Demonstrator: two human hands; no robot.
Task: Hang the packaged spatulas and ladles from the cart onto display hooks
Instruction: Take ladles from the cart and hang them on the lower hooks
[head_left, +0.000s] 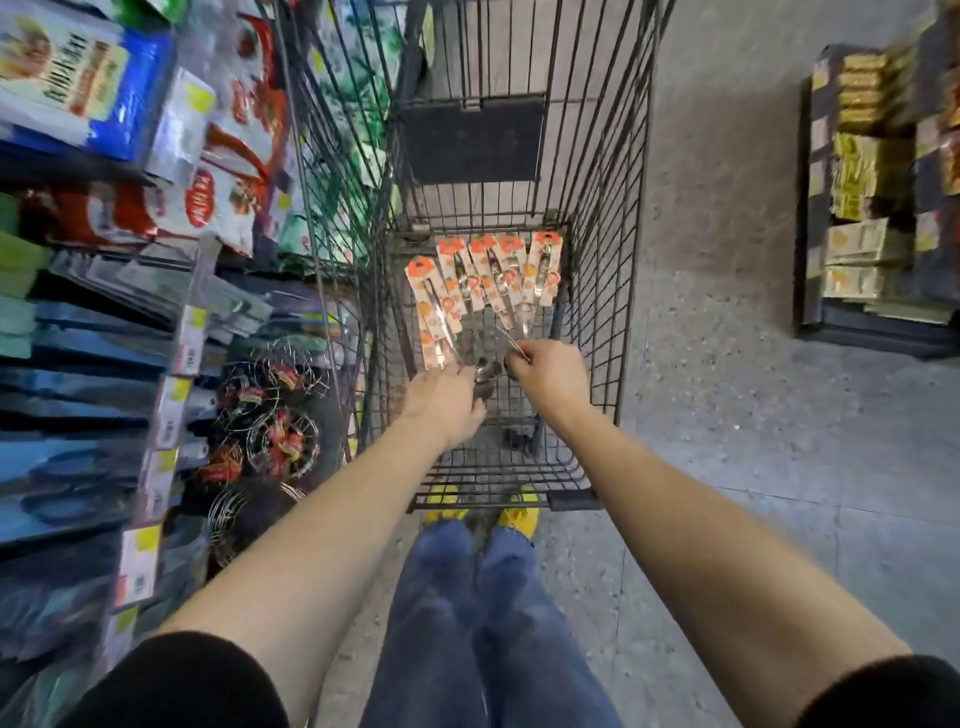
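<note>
I'm watching R hand (550, 376) pinching steel ends of carded ladles (488, 275) lying fanned in cart (569, 500), L hand (447, 397) fingers unclear; pkgs looking light, stiff, slick, so I'm favouring card tops.

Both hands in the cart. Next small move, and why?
Probably lift the fanned packaged utensils clear of the cart: the right hand grips their metal ends, the left hand is at the leftmost pack's end, and all lie on the cart floor.

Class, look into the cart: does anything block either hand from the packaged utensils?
Nothing visible does. The left hand and right hand are inside the cart, at the metal ends of the packaged utensils.
</note>
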